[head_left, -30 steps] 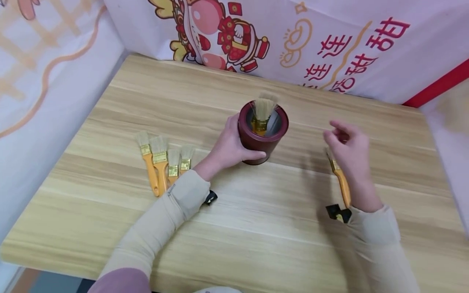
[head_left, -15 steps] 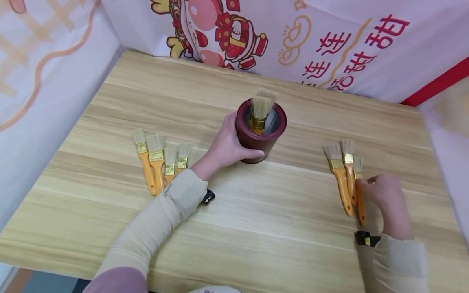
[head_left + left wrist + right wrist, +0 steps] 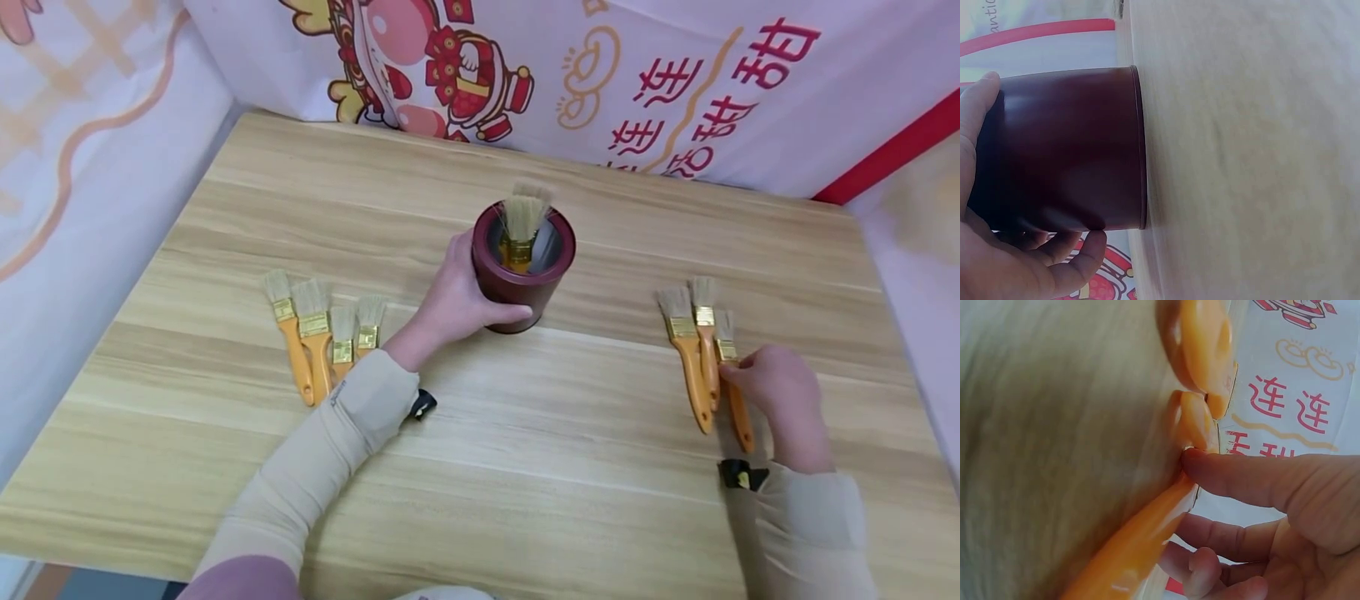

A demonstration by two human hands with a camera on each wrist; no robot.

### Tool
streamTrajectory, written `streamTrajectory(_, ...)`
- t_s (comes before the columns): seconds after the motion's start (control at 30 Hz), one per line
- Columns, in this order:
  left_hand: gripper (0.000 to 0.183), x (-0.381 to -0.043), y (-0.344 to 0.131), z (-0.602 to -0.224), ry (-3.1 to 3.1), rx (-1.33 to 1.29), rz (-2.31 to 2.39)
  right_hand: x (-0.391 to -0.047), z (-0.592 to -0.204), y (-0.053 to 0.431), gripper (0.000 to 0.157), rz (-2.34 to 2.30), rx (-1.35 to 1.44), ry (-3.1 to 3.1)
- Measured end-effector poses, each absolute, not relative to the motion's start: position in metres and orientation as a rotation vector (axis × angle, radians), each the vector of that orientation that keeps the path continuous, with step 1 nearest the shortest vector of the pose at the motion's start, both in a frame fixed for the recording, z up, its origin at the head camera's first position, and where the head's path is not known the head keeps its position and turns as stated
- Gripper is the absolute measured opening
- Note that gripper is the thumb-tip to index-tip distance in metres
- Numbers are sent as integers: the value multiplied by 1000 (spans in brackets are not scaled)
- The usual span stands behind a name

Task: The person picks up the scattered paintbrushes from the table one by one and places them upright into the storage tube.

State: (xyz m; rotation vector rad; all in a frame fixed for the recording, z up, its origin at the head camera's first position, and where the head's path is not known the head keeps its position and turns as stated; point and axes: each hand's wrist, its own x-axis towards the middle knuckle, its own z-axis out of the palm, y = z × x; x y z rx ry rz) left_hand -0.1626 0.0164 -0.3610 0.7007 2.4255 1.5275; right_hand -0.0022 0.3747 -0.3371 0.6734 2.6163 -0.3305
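Note:
My left hand [image 3: 457, 300] grips the side of a dark red can [image 3: 525, 293], thumb on the near side. Its curled fingers show against the can wall [image 3: 1060, 150] in the left wrist view. Inside the can stands at least one paintbrush [image 3: 525, 218], bristles up. Three paintbrushes with orange handles lie at the right, bristles away from me. My right hand [image 3: 780, 392] pinches the rightmost paintbrush [image 3: 738, 417] just below its metal band. In the right wrist view the thumb presses one side of that handle [image 3: 1129, 540], with fingers on the other side.
Several more paintbrushes [image 3: 315, 329] lie at the left, partly hidden by my left forearm. The wooden table [image 3: 555, 450] meets a printed backdrop [image 3: 570, 75] along its far edge. Another printed sheet [image 3: 112, 183] stands at the left.
My right hand has moved right and down from above the brushes to the rightmost one and now pinches its handle. The left hand keeps hold of the can.

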Motion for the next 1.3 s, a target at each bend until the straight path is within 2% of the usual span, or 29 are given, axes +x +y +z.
streamTrajectory(0.5, 112, -160, 17, -362, 2454, 703, 1492, 4, -338, 378, 38, -336, 711, 2673)
streamTrajectory(0.7, 111, -162, 18, -364, 2455, 734, 1508, 11, -338, 378, 32, -400, 831, 2772)
streamTrajectory(0.83, 112, -162, 18, -364, 2452, 736, 1508, 12, -334, 377, 33, -427, 894, 2841)
streamTrajectory(1.0, 113, -161, 18, -362, 2427, 703, 1506, 11, -328, 374, 34, -383, 893, 2904)
streamTrajectory(1.3, 113, -163, 16, -359, 2434, 698, 1522, 6, -321, 352, 25, -151, 870, 3090)
